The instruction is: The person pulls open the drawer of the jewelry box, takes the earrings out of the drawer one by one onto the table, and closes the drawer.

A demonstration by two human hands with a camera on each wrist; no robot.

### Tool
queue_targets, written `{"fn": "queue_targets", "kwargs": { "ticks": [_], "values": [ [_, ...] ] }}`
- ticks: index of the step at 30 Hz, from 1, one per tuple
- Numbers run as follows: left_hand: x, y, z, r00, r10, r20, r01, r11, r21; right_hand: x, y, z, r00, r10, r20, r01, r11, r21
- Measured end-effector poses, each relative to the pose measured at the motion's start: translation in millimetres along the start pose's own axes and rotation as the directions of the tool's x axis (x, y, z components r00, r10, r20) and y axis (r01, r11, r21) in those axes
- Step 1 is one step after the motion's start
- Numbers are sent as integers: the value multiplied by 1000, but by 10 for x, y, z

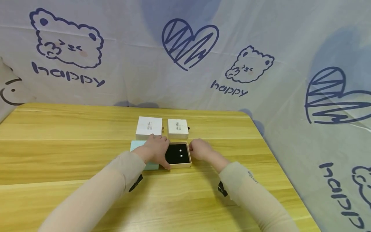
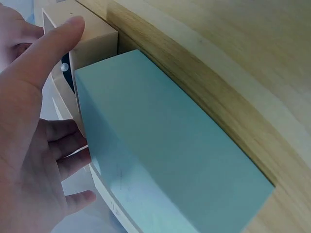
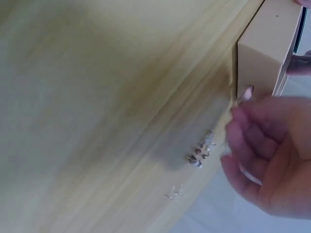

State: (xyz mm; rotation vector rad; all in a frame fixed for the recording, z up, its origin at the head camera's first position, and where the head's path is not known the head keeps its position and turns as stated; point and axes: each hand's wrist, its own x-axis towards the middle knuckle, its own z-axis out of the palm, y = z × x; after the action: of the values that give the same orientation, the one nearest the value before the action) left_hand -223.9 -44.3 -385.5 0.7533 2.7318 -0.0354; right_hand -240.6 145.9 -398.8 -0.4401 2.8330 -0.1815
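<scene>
A cream jewelry box (image 1: 180, 166) holds a black insert (image 1: 173, 154) with two pearl studs (image 1: 181, 153). My left hand (image 1: 156, 149) grips its left end, with the thumb on the near wall and fingers at the far side. Directly left of it lies a light blue box (image 2: 160, 131), partly under that hand in the head view. At the cream box's right end, my right hand (image 1: 200, 149) has curled fingers. A small shiny piece (image 3: 248, 92) shows at its fingertips in the right wrist view; blur hides its kind.
Two white lidded boxes (image 1: 149, 125) stand behind, the smaller white box (image 1: 177, 126) on the right. Beaded jewelry (image 3: 201, 151) and tiny clear pieces (image 3: 175, 192) lie on the wooden table (image 1: 72, 145) near my right hand. A printed cloth (image 1: 130, 64) hangs behind.
</scene>
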Motion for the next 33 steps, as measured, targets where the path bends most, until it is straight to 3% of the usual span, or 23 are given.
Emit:
{"fn": "queue_targets", "kwargs": {
  "ticks": [6, 10, 13, 19, 25, 33],
  "values": [
    [7, 1, -4, 1000, -8, 4, 8, 1000, -4, 4, -68, -70, 989, -25, -147, 11, 995, -95],
    [14, 0, 0, 1000, -6, 5, 6, 1000, 5, 8, -152, -69, 979, -162, -125, 151, 984, -93],
    [19, -5, 6, 1000, -9, 5, 9, 1000, 1, 9, -194, -31, 961, -256, -103, 237, 957, -166],
    [28, -15, 19, 1000, -7, -5, 7, 1000, -17, -10, -255, 33, 937, -321, -138, 263, 907, -328],
    [40, -15, 20, 1000, -3, -10, 3, 1000, -8, -10, -302, 52, 926, -344, -157, 279, 901, -332],
    [54, -12, 30, 1000, -4, -10, 4, 1000, 3, 10, -271, 29, 925, -330, -189, 293, 936, -197]
  ]
}}
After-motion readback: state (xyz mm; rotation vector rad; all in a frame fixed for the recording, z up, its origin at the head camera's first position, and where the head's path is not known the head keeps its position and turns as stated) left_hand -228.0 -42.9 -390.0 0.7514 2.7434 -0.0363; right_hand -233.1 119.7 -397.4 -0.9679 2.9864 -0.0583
